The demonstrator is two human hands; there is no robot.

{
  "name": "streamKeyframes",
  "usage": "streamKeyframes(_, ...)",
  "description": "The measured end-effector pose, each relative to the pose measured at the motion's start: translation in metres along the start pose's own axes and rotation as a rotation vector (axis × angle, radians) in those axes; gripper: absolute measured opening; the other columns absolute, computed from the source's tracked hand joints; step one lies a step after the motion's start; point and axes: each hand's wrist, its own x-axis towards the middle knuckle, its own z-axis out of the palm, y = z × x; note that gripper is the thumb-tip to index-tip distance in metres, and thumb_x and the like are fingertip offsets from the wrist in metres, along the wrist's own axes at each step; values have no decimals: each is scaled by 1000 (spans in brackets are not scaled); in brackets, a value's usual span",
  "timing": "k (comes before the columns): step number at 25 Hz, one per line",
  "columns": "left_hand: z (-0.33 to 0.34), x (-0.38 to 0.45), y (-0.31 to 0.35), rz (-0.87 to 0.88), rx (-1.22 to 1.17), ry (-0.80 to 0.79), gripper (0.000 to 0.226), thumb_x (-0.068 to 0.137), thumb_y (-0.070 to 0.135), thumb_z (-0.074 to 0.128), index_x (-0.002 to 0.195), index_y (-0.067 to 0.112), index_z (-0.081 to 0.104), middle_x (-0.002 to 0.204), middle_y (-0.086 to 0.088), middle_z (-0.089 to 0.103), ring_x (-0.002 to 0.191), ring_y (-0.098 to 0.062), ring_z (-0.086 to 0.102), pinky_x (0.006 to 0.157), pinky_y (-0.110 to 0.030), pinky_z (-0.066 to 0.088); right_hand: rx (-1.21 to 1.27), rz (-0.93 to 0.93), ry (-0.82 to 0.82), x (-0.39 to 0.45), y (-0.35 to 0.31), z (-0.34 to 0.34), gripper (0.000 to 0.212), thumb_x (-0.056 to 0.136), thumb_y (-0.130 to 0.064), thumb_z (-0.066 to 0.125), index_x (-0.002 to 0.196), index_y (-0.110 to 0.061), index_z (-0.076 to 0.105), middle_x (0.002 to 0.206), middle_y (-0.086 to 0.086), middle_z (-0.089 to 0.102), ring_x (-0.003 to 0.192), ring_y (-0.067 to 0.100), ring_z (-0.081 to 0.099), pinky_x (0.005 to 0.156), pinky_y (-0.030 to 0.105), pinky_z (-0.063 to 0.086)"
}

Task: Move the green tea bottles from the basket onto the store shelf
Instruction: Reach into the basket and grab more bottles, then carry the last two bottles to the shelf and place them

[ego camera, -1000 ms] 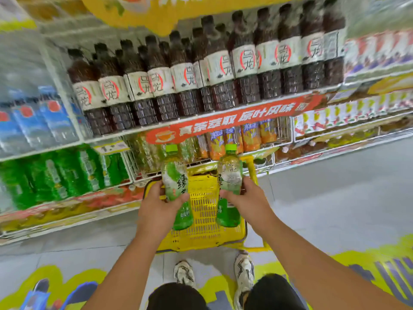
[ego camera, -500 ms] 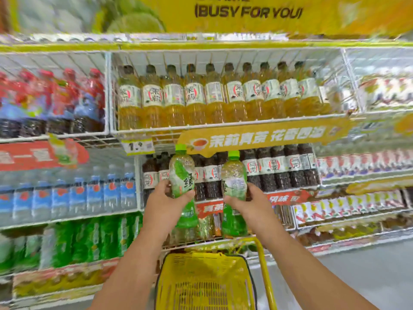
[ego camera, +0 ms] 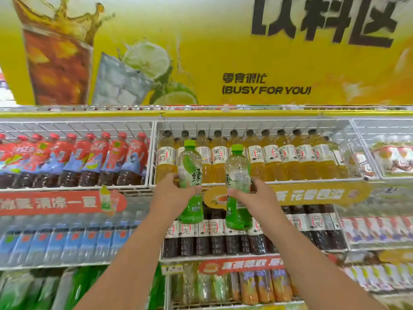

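I hold one green tea bottle in each hand, both upright with green caps up, raised in front of the store shelf [ego camera: 257, 180]. My left hand [ego camera: 173, 193] grips the left green tea bottle [ego camera: 190, 182] round its middle, fingers curled about the label; my right hand [ego camera: 252, 194] grips the right green tea bottle [ego camera: 238, 186] the same way, thumb across its front. The two bottles stand near each other but apart, the right one at 3 o'clock of the left. Behind their caps sits the row of yellow tea bottles [ego camera: 290, 157], with red-capped bottles [ego camera: 73, 159] at 9 o'clock and dark tea bottles [ego camera: 223, 238] at 6 o'clock. A yellow banner [ego camera: 201, 52] fills 12 o'clock.
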Motion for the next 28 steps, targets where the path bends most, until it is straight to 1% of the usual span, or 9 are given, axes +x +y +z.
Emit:
streamKeyframes(2,-4,-1,11,-17,25,30,65,71,54,87,122,25,57,97,19,58,81,4,54,59,-18,38,1,-34,-20,2,-10,-2,71,75,-51,86,137,-32,56,130,-12,64,102,6,64,71,20,51)
streamKeyframes(9,-2,-54,21,-64,64,174,60,71,49,88,112,31,47,95,19,56,79,0,57,59,-21,43,6,-85,-206,0,-7,-13,94,73,-55,85,152,-24,44,147,-2,54,125,24,58,104,48,52)
streamKeyframes(11,-7,-73,19,-94,77,235,63,71,51,88,116,30,50,97,20,55,81,3,53,63,-23,43,4,-95,-267,-5,-5,-10,91,76,-53,85,152,-24,44,147,-3,54,125,23,57,99,43,52)
streamKeyframes(14,-30,-107,13,-164,50,344,73,70,51,88,129,25,53,99,19,56,85,-1,56,70,-26,47,25,-104,-406,-17,-1,10,60,79,-48,85,130,-33,58,120,-15,67,92,3,67,69,24,55)
streamKeyframes(16,-53,-129,6,-210,53,423,74,70,52,87,130,25,54,107,12,62,91,-8,62,78,-34,54,27,-85,-488,-29,-3,29,49,79,-50,84,117,-41,56,104,-27,62,77,-10,62,51,13,49)
streamKeyframes(20,-106,-175,-18,-321,116,577,88,73,54,86,145,23,48,124,3,61,104,-21,63,92,-44,55,23,-103,-634,-63,-11,85,74,76,-57,84,139,-32,53,133,-17,57,105,8,60,72,25,51)
streamKeyframes(22,-133,-194,-32,-354,120,655,89,73,52,86,147,21,47,130,0,61,102,-17,60,90,-38,52,27,-104,-693,-82,-17,114,60,76,-55,85,127,-36,59,125,-15,64,97,5,65,72,27,56)
streamKeyframes(25,-175,-219,-53,-394,132,729,83,72,50,88,141,18,53,111,7,59,89,-11,56,79,-31,47,55,-116,-756,-112,-29,159,46,78,-49,85,118,-41,65,101,-21,71,76,-5,67,56,17,53)
streamKeyframes(28,-227,-235,-75,-420,100,760,74,70,48,89,132,21,59,112,5,65,99,-19,63,91,-41,55,71,-128,-788,-145,-46,212,48,79,-46,85,121,-38,65,105,-18,71,89,4,69,67,25,55)
